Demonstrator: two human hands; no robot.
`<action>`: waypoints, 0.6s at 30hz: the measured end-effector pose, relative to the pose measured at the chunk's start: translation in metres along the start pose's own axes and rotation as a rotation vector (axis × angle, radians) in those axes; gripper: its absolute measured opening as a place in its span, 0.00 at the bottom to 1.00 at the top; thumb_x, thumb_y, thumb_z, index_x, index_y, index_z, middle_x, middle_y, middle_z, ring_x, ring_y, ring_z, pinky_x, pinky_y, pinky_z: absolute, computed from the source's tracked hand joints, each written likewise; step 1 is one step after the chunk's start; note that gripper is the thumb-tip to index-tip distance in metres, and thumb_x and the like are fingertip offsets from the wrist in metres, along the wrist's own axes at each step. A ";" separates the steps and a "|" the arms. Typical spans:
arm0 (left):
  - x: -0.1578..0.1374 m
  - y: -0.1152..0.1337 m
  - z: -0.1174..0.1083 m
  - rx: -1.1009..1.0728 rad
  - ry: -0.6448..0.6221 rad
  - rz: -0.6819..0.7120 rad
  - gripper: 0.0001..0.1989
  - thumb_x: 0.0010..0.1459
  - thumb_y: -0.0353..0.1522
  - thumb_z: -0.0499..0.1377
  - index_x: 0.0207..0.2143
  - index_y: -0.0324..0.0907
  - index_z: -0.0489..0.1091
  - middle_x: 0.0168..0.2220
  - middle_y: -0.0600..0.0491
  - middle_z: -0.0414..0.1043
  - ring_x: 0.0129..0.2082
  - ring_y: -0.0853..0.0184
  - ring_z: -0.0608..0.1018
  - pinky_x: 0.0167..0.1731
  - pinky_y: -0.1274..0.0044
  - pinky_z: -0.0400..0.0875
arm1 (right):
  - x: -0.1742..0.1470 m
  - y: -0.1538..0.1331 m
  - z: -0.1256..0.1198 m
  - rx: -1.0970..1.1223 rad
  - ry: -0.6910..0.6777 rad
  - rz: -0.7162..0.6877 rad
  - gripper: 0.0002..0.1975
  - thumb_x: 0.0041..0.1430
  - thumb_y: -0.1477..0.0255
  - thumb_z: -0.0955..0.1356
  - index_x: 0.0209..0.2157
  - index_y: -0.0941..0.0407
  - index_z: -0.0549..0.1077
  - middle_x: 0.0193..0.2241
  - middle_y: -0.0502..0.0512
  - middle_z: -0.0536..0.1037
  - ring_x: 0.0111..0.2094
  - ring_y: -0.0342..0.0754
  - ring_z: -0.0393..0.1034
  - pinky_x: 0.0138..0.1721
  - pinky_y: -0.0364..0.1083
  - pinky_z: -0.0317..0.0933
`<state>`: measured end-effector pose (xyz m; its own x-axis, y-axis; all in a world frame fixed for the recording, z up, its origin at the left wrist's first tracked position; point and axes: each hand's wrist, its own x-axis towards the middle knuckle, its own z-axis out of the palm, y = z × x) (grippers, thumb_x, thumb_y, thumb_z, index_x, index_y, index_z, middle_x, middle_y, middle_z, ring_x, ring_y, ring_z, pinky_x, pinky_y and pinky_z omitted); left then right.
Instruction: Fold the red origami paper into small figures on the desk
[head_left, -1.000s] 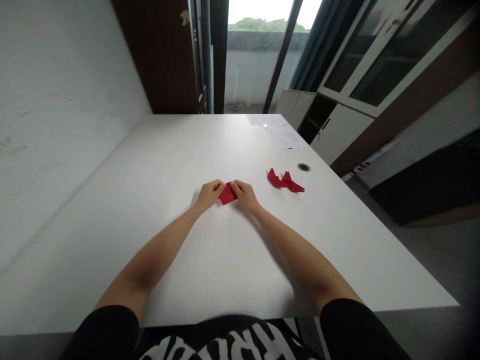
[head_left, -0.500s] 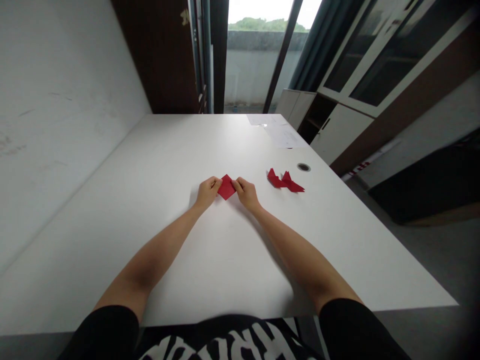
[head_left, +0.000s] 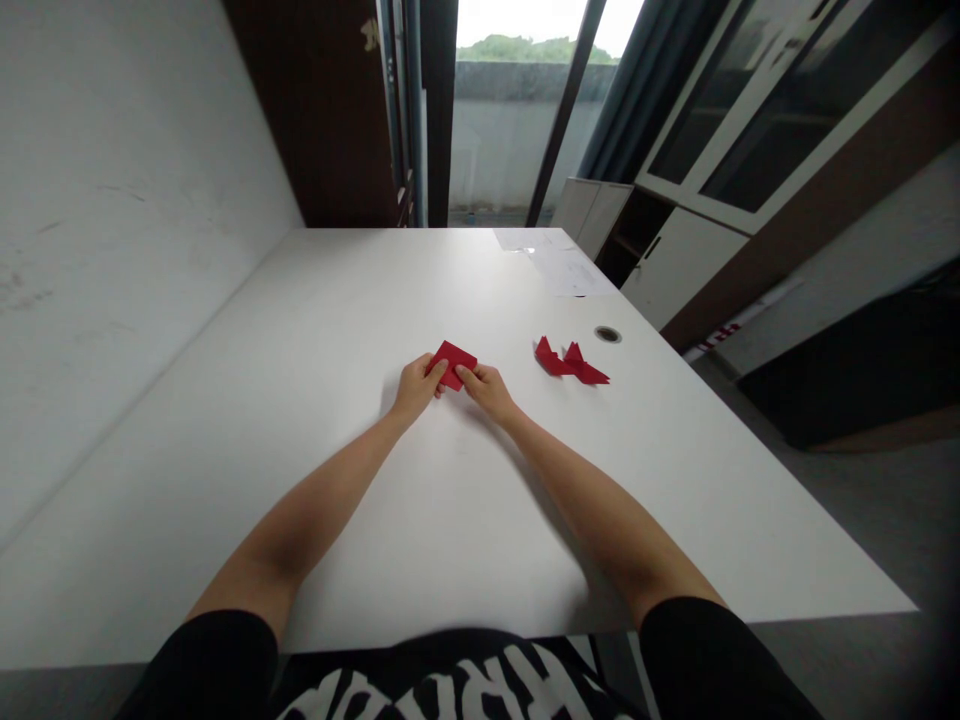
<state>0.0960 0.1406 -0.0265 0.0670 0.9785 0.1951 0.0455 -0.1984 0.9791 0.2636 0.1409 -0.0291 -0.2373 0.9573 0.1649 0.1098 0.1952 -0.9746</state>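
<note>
Left hand [head_left: 415, 388] first, going by the head view, which is all we've got: it's pinching the red paper [head_left: 455, 356] with the thumb on top, and the right hand [head_left: 489, 392] has a similar thumb-over grip on the other side. So neither is spread; both are closed down on that one small piece.

What could bite us? We'd say uneven pressure: if one thumb pushes harder, the paper could skew and a crease could land off line. Pulling the hands apart too hard might tear it, since it looks thin. And if a grip loosens, layers could spring open, we reckon.

As for where it sits, the paper is between the two hands, touching both, with its far edge poking out past the thumbs. We can't tell if it's resting on the white table [head_left: 450, 510] or held just above. The red folded shapes [head_left: 586, 368] lie apart, off to the right hand's right.
</note>
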 end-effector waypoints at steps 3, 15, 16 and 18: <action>0.000 0.000 0.001 -0.021 -0.052 -0.010 0.19 0.59 0.48 0.62 0.34 0.41 0.69 0.20 0.57 0.70 0.17 0.73 0.71 0.19 0.80 0.66 | -0.001 -0.004 -0.001 0.003 0.010 -0.016 0.31 0.58 0.40 0.64 0.26 0.56 0.68 0.17 0.48 0.62 0.22 0.42 0.53 0.24 0.44 0.47; -0.001 -0.001 0.002 0.089 0.072 0.016 0.15 0.61 0.45 0.60 0.34 0.42 0.70 0.17 0.60 0.66 0.16 0.74 0.66 0.17 0.81 0.59 | -0.002 0.002 0.000 -0.039 -0.099 -0.025 0.29 0.57 0.42 0.66 0.26 0.55 0.67 0.17 0.44 0.61 0.20 0.40 0.50 0.23 0.43 0.45; -0.002 0.000 0.002 0.082 0.076 0.019 0.16 0.61 0.46 0.60 0.34 0.42 0.69 0.17 0.60 0.65 0.16 0.74 0.66 0.17 0.81 0.59 | -0.003 0.002 0.001 -0.037 -0.106 -0.019 0.29 0.57 0.42 0.66 0.25 0.55 0.66 0.17 0.45 0.61 0.20 0.40 0.51 0.23 0.44 0.45; -0.002 0.002 0.002 0.046 0.080 0.016 0.17 0.61 0.46 0.61 0.35 0.42 0.69 0.18 0.60 0.66 0.16 0.74 0.67 0.18 0.81 0.60 | -0.004 0.000 0.001 -0.038 -0.126 -0.005 0.29 0.57 0.42 0.66 0.23 0.54 0.64 0.16 0.45 0.62 0.19 0.40 0.51 0.23 0.44 0.45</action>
<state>0.0981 0.1380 -0.0254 -0.0116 0.9761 0.2168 0.0912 -0.2149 0.9724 0.2635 0.1372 -0.0302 -0.3576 0.9222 0.1473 0.1444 0.2105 -0.9669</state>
